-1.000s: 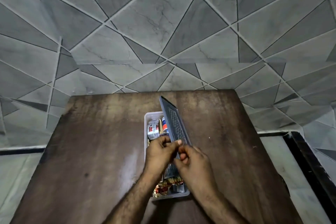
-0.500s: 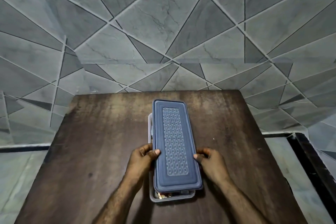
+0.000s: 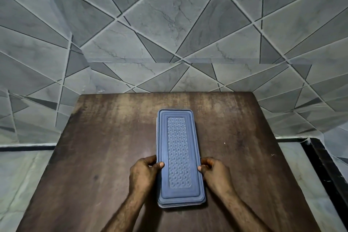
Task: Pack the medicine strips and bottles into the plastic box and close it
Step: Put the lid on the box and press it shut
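Note:
A long blue-grey lid [image 3: 178,154] with a raised patterned panel lies flat on the plastic box, covering it fully; only a thin pale strip of the box [image 3: 180,205] shows under the near end. The medicine strips and bottles are hidden beneath the lid. My left hand [image 3: 144,173] grips the lid's left edge, thumb on top. My right hand [image 3: 216,174] holds the right edge, with the fingers curled against the side.
The box sits in the middle of a dark brown wooden table [image 3: 94,156]. A grey tiled wall [image 3: 169,24] rises right behind the table's far edge. Pale floor and a black border [image 3: 323,160] lie to the right.
The lid went from standing on edge over the open box to lying flat on it. It was skewed half a second ago; now it sits square, and the box contents no longer show.

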The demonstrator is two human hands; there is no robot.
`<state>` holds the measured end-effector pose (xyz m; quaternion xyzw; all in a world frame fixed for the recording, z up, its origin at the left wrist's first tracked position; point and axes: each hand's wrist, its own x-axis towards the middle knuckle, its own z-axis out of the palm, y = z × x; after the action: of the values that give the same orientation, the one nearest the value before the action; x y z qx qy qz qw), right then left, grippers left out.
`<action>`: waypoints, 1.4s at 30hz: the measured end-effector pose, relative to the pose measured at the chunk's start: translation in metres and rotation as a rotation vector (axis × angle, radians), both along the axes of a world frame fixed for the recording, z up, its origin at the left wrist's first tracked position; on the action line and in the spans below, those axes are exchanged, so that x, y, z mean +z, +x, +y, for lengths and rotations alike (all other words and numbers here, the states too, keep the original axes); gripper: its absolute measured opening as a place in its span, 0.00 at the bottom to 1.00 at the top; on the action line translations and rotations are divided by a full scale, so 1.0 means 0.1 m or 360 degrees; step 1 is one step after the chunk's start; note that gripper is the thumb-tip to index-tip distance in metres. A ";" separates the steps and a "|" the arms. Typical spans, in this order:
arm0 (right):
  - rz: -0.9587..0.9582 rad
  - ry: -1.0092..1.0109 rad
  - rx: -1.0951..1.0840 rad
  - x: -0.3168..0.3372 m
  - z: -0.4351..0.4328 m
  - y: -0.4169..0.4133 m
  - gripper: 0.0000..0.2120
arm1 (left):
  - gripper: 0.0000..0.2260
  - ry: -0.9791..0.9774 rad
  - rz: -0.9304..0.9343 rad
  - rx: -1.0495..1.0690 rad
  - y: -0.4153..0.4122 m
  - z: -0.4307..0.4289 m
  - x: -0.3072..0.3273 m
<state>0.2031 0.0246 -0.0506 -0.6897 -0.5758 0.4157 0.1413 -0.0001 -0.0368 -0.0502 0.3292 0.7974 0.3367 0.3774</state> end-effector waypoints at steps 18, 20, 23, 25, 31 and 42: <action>-0.0091 0.0099 0.0168 -0.02 -0.02 0.03 0.10 | 0.14 -0.0109 0.0067 -0.0005 0.00 -0.06 -0.22; -0.0109 0.0114 0.0198 -0.03 -0.03 0.03 0.10 | 0.13 -0.0105 0.0065 -0.0002 -0.01 -0.05 -0.22; -0.0071 0.0094 0.0168 -0.03 -0.03 0.04 0.11 | 0.10 -0.0089 0.0055 -0.0007 0.00 -0.05 -0.21; -0.0067 0.0070 0.0155 -0.04 -0.02 0.05 0.12 | 0.10 -0.0094 0.0007 0.0012 -0.01 -0.05 -0.20; -0.0100 -0.0059 0.0124 -0.14 0.05 0.04 0.12 | 0.14 -0.0119 -0.0230 0.0110 -0.08 -0.04 -0.28; 0.0392 -0.0884 0.0132 -0.22 -0.10 0.35 0.16 | 0.22 -0.0417 -0.0744 -0.0250 -0.21 -0.35 -0.27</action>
<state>0.2384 0.0144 -0.0724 -0.6224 -0.4463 0.6430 -0.0011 -0.0213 -0.0714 -0.0770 0.2517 0.6974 0.2674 0.6155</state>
